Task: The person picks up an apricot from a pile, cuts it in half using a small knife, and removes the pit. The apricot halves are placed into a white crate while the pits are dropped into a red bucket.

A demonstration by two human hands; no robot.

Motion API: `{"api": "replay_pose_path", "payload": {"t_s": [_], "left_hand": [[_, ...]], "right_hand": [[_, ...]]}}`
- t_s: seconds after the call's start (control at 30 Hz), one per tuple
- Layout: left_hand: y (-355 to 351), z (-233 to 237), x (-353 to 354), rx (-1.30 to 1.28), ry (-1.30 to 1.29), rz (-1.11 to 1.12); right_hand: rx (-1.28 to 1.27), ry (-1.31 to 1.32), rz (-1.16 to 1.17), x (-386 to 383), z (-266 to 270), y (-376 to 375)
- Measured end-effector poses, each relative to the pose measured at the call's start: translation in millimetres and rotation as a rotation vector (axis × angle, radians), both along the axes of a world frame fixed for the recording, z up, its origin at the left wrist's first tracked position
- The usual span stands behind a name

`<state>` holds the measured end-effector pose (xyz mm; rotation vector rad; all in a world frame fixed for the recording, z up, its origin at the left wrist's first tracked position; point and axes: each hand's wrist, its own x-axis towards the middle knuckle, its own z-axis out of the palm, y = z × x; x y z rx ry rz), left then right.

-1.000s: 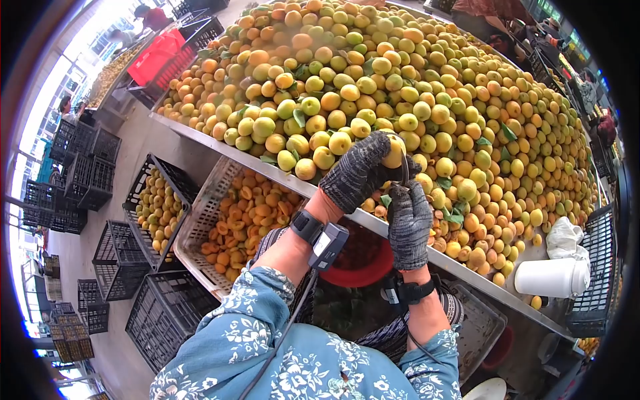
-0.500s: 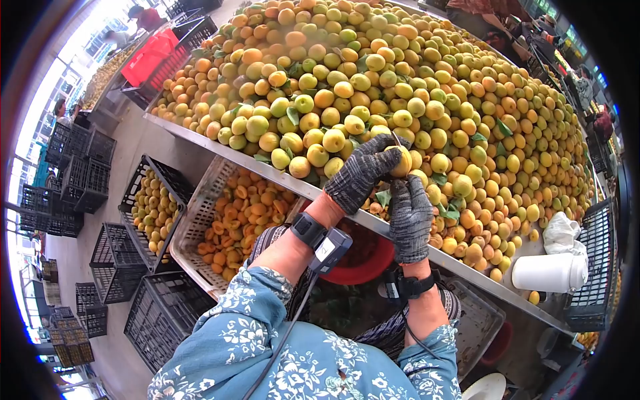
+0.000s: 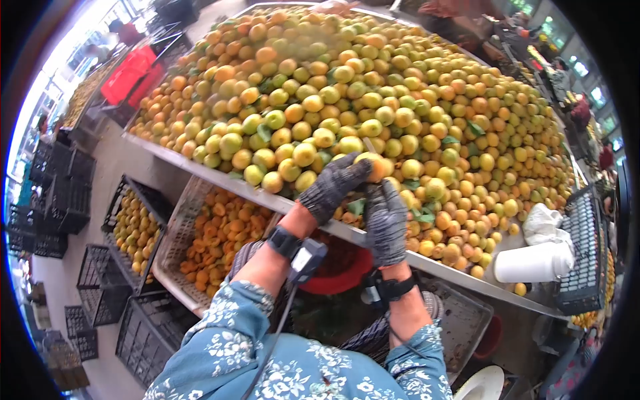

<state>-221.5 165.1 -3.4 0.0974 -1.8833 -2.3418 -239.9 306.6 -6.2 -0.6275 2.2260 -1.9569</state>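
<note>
Both hands wear dark grey knitted gloves and meet over the near edge of a big heap of yellow-green apricots (image 3: 313,100). Between them is one orange-yellow apricot (image 3: 377,167). My left hand (image 3: 333,187) has its fingers closed on the fruit's left side. From below and to the right, my right hand (image 3: 387,223) grips the same fruit with bent fingers. A thin, blade-like strip (image 3: 369,145) sticks up just beyond the apricot; which hand holds it, I cannot tell. Green leaves (image 3: 357,206) lie among the fruit close to the hands.
The heap's metal-edged table (image 3: 200,170) crosses in front of me. Below its edge stand a pale crate (image 3: 167,250) of halved apricots and a red basin (image 3: 340,283). A black crate (image 3: 160,207) holds whole apricots at left. A white container (image 3: 530,263) lies at right.
The whole view has shifted, so the heap and hands appear further left and a little lower. The held apricot now shows a more orange side. Both hands stay together on it.
</note>
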Motion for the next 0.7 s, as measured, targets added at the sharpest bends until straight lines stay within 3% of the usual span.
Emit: {"api": "replay_pose_path", "payload": {"t_s": [0.1, 0.2, 0.23, 0.27, 0.33, 0.37, 0.4, 0.47, 0.5, 0.53, 0.7], "left_hand": [[4.0, -6.6, -5.8, 0.095, 0.114, 0.025], [4.2, -3.2, -5.4, 0.081, 0.118, 0.085], [-4.0, -23.5, -13.3, -0.132, 0.228, 0.168], [-2.5, -25.6, -11.4, -0.166, 0.238, 0.252], [6.2, -14.5, -5.9, 0.433, 0.005, 0.21], [1.3, -34.8, -10.9, 0.433, 0.007, 0.206], [-7.3, -71.8, -20.3, 0.145, 0.118, 0.179], [10.1, -46.4, -7.3, -0.162, 0.25, 0.149], [13.5, -17.8, -1.1, -0.043, 0.126, 0.062], [15.4, -3.9, -0.4, 0.076, 0.0, -0.029], [14.4, -6.3, -4.3, 0.09, 0.015, 0.011]], "right_hand": [[-0.029, 0.105, -0.004, 1.6, -10.3, 1.6], [-0.093, -0.072, 0.018, 6.5, -24.0, 2.3], [-0.023, -0.051, 0.017, 9.5, -18.6, 2.7], [0.043, -0.037, 0.018, 11.7, -14.6, 2.2], [0.044, 0.074, -0.019, 10.8, -21.7, -2.0], [0.044, 0.179, -0.054, 9.6, -22.3, -3.4], [0.047, 0.182, -0.058, 7.7, -20.7, -2.5], [-0.009, -0.089, -0.005, 3.6, -12.1, -0.9], [0.04, 0.14, -0.003, 1.0, -14.3, 3.3], [0.044, 0.145, -0.009, -0.5, -17.1, 5.1], [-0.029, 0.003, 0.01, -2.1, -32.3, 6.0]]}}
